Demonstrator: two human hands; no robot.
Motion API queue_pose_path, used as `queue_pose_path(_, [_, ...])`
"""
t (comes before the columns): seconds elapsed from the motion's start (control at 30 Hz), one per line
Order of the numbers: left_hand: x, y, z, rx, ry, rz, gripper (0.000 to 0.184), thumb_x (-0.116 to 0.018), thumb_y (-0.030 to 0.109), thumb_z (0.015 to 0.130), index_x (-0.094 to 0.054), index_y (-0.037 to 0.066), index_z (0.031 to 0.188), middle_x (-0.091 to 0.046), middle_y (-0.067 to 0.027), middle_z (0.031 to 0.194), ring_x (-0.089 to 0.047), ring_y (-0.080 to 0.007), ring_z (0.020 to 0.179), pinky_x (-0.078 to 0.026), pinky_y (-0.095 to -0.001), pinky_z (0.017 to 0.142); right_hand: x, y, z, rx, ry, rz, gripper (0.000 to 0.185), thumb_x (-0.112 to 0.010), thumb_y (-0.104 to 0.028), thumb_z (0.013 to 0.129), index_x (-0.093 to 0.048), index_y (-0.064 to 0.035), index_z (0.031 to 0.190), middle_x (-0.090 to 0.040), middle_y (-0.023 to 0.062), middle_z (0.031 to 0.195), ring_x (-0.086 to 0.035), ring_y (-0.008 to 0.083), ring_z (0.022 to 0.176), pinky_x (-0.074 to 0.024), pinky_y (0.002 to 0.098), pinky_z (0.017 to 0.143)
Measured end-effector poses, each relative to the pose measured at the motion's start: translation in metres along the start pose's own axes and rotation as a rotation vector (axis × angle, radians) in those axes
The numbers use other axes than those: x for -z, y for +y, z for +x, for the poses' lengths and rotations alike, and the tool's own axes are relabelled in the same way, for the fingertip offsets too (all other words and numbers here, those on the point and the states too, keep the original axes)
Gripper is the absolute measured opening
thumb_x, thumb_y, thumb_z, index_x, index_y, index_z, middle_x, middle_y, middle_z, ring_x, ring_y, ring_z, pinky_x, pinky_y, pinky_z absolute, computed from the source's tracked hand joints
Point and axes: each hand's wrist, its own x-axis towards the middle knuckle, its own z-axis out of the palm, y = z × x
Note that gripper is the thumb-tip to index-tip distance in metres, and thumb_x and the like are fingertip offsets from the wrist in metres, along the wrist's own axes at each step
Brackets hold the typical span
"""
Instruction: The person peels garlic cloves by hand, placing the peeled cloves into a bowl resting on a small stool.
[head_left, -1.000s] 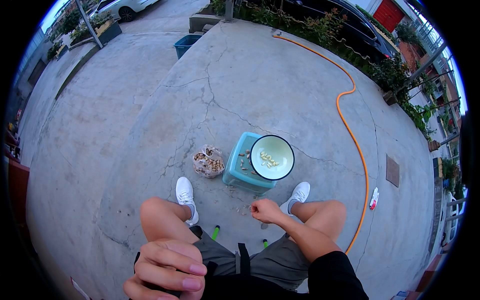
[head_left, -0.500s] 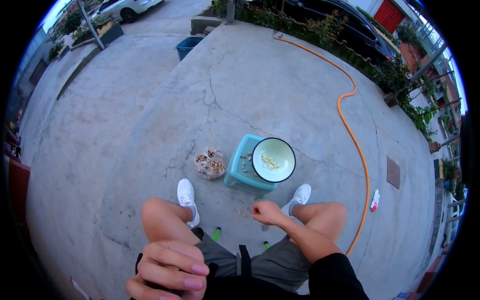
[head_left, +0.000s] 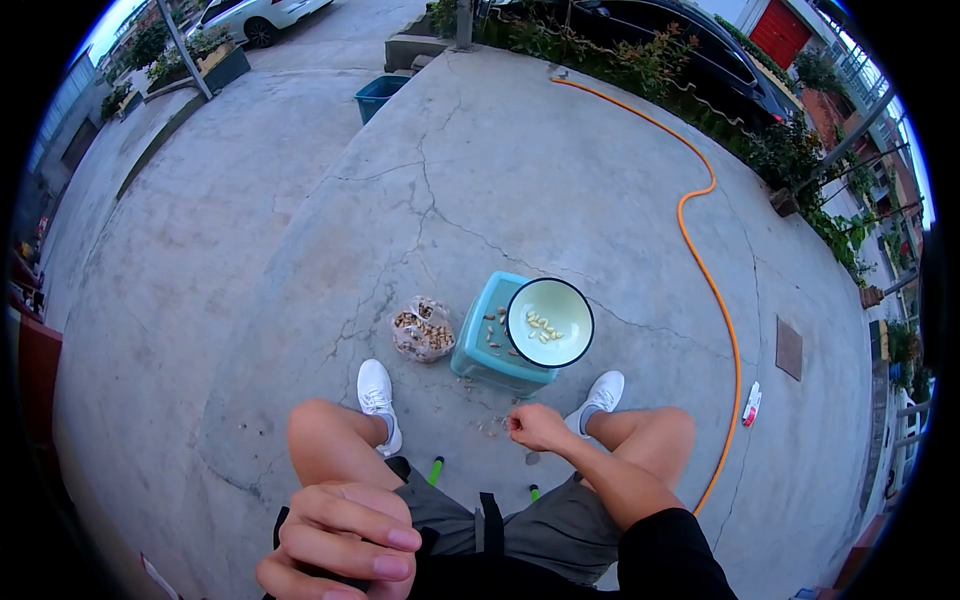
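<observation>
My left hand (head_left: 345, 540) is large and close to the camera at the bottom left, its fingers curled in; what they hold, if anything, is hidden. Between my knees my right hand (head_left: 538, 428) is closed in a pinch, just in front of the stool; nothing can be named in its fingertips. A light-blue plastic stool (head_left: 478, 345) carries a pale enamel bowl (head_left: 550, 300) with a dark rim. Several pale, peeled clove-like pieces (head_left: 543, 328) lie in the bowl. Small reddish-brown pieces (head_left: 491, 318) are scattered on the stool beside it.
A clear plastic bag (head_left: 424, 330) of small brown and beige pieces stands left of the stool. Thin scraps (head_left: 490, 427) lie on the cracked concrete near my right hand. An orange hose (head_left: 718, 290) runs along the right. A teal bin (head_left: 378, 97) stands farther off.
The whole view has shifted very slightly. Both hands keep the same closed poses, and the bowl, stool and bag stay in place.
</observation>
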Motion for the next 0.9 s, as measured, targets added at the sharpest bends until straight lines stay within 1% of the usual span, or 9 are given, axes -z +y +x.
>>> queue_pose_path(0.37, [0.0027, 0.0029, 0.0012, 0.01, -0.027, -0.009, 0.063, -0.034, 0.061, 0.098, -0.041, 0.023, 0.147, -0.052, -0.0144, 0.112, -0.057, -0.0298, 0.078, -0.05, -0.0426, 0.054, 0.0027, -0.0028, -0.0021, 0.01, -0.019, -0.009, 0.018, -0.058, -0.019, 0.077, -0.069, -0.0072, 0.084, -0.07, 0.0176, 0.088, -0.066, 0.0384, 0.088, -0.0525, 0.0489, 0.074])
queue_pose_path(0.43, [0.004, 0.0055, 0.0025, 0.047, -0.047, -0.008, 0.064, -0.033, 0.062, 0.098, -0.042, 0.023, 0.146, -0.053, -0.0141, 0.112, -0.057, -0.0299, 0.078, -0.05, -0.043, 0.054, 0.0033, -0.0033, -0.0017, 0.002, -0.024, -0.006, 0.018, -0.058, -0.019, 0.077, -0.068, -0.0069, 0.085, -0.07, 0.0177, 0.089, -0.066, 0.0385, 0.088, -0.0523, 0.049, 0.074])
queue_pose_path(0.57, [0.0032, 0.0045, 0.0015, 0.029, -0.031, -0.016, 0.064, -0.032, 0.063, 0.097, -0.042, 0.023, 0.146, -0.053, -0.0138, 0.112, -0.057, -0.0301, 0.078, -0.05, -0.0432, 0.054, 0.0009, -0.0009, -0.0006, 0.012, -0.019, -0.006, 0.018, -0.058, -0.019, 0.077, -0.068, -0.0067, 0.085, -0.07, 0.0179, 0.089, -0.066, 0.0385, 0.088, -0.0521, 0.0492, 0.074])
queue_pose_path(0.67, [0.0036, 0.0063, 0.0016, 0.061, -0.043, -0.012, 0.064, -0.032, 0.063, 0.097, -0.042, 0.023, 0.146, -0.053, -0.0136, 0.112, -0.057, -0.03, 0.079, -0.05, -0.043, 0.054, 0.0004, -0.0011, -0.0006, 0.021, -0.017, -0.007, 0.018, -0.058, -0.019, 0.077, -0.068, -0.0065, 0.085, -0.07, 0.018, 0.088, -0.066, 0.0385, 0.088, -0.0519, 0.0494, 0.074])
queue_pose_path(0.83, [0.0007, 0.0018, -0.0003, 0.003, 0.0, -0.004, 0.058, -0.032, 0.059, 0.099, -0.045, 0.024, 0.144, -0.053, -0.014, 0.112, -0.057, -0.0301, 0.077, -0.051, -0.0436, 0.054, 0.0025, -0.002, -0.0014, 0.01, -0.04, 0.012, 0.017, -0.058, -0.018, 0.077, -0.068, -0.0072, 0.084, -0.07, 0.0173, 0.088, -0.066, 0.0378, 0.087, -0.0519, 0.0486, 0.073])
queue_pose_path(0.9, [0.0008, 0.0042, 0.0005, 0.018, -0.003, 0.002, 0.057, -0.032, 0.058, 0.099, -0.045, 0.025, 0.143, -0.054, -0.0142, 0.112, -0.058, -0.0303, 0.077, -0.051, -0.0438, 0.054, 0.0022, -0.0022, -0.0012, 0.006, -0.041, 0.007, 0.016, -0.058, -0.018, 0.077, -0.068, -0.0074, 0.083, -0.07, 0.0171, 0.088, -0.066, 0.0377, 0.087, -0.052, 0.0484, 0.073])
